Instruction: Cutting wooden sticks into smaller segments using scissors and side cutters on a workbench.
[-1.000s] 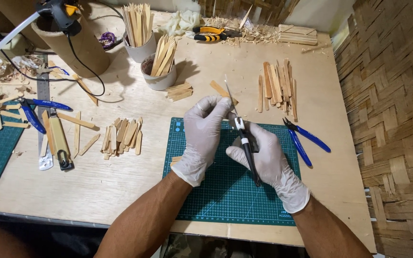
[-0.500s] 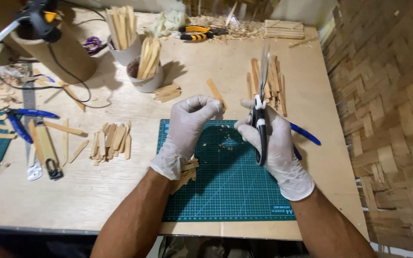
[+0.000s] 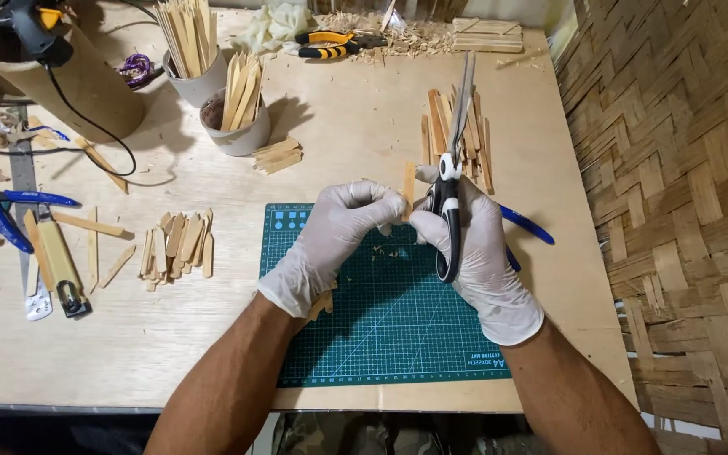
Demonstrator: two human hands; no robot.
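Observation:
Both my hands wear white gloves and meet above a green cutting mat (image 3: pixel 381 329). My left hand (image 3: pixel 330 240) pinches a short wooden stick (image 3: pixel 409 185) that stands upright between the fingertips. My right hand (image 3: pixel 478 253) grips black-and-white scissors (image 3: pixel 451 181), blades pointing away from me and held together; its fingertips also touch the stick. Small wood chips lie on the mat below the hands. A few stick pieces peek out under my left palm.
A pile of wooden sticks (image 3: pixel 457 135) lies behind the hands, blue-handled pliers (image 3: pixel 526 226) to the right. Cut stick pieces (image 3: pixel 177 244) lie left of the mat. Two cups of sticks (image 3: pixel 233 114), yellow pliers (image 3: pixel 330 44), a utility knife (image 3: pixel 59 270) and a woven wall (image 3: pixel 684 211) surround the table.
Both hands rose and came closer together; the scissors swung from pointing down at the mat to blades pointing away, and the stick is now held upright between both hands.

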